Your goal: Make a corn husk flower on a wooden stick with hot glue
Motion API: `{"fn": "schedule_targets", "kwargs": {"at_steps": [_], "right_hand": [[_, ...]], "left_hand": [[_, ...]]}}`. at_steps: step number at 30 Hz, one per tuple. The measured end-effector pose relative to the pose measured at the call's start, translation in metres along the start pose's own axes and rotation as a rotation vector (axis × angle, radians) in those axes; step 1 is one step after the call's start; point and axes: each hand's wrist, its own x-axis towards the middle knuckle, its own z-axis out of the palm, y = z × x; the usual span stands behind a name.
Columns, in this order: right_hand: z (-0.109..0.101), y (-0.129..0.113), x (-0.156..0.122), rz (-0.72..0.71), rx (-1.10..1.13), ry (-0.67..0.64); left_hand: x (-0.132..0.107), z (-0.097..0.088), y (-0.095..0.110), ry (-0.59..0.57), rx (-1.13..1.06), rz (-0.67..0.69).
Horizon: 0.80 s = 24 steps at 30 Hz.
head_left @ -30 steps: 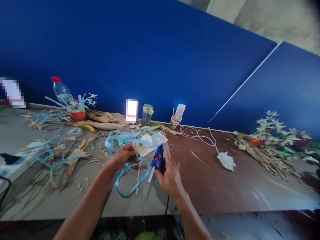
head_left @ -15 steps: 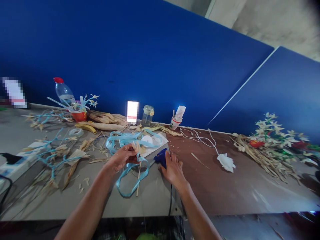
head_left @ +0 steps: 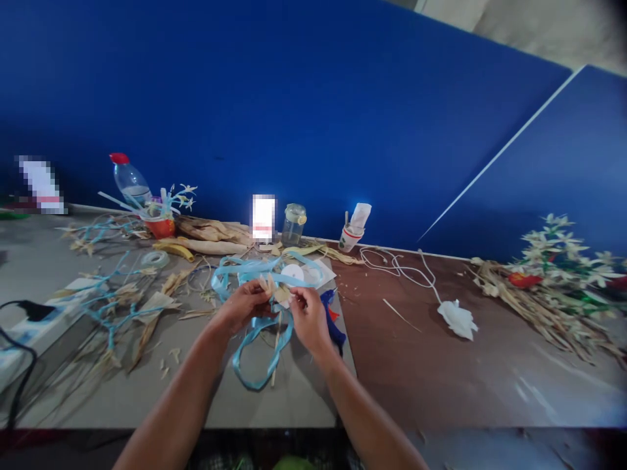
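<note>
My left hand [head_left: 246, 304] is closed in a pinch on a pale dried-husk flower [head_left: 268, 287], whose thin stem [head_left: 277, 349] hangs down. My right hand [head_left: 310, 320] meets it from the right, fingertips pinched on a pale husk petal [head_left: 282, 295] at the flower. Light blue ribbon [head_left: 251, 382] loops below the hands, and more lies behind them. Just right of my right hand lies a blue glue gun [head_left: 334, 326] with a red trigger, partly covered by that hand. Where petal and flower meet is partly hidden by fingers.
On the left lie blue-wrapped flower branches [head_left: 112, 320] and a white power strip [head_left: 42, 326]. Behind stand a red cup [head_left: 160, 228], a jar [head_left: 294, 225] and a white cup [head_left: 351, 239]. A white flower-shaped object [head_left: 458, 319] and dried stalks [head_left: 529, 307] lie right.
My right hand has let go of the glue gun and moved left to the husk flower. The glue gun now lies on the table. My left hand still holds the flower; the view has shifted slightly.
</note>
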Motion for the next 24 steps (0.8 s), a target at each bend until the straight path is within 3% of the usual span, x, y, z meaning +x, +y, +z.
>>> {"fn": "schedule_targets", "kwargs": {"at_steps": [2, 9, 15, 20, 24], "right_hand": [[0.001, -0.004, -0.006, -0.066, 0.01, 0.054], [0.018, 0.003, -0.013, -0.027, 0.011, -0.072], [0.015, 0.004, -0.004, 0.28, 0.265, -0.149], [0.002, 0.002, 0.003, 0.628, 0.755, -0.442], [0.002, 0.006, 0.005, 0.719, 0.786, -0.444]], "left_hand": [[0.0, 0.001, 0.0, 0.029, -0.002, 0.011], [0.003, 0.001, -0.005, 0.044, 0.077, 0.041], [0.002, 0.004, -0.004, 0.044, 0.085, 0.097], [-0.002, 0.005, -0.001, -0.082, 0.087, 0.046], [-0.002, 0.006, -0.002, -0.068, 0.154, 0.054]]}}
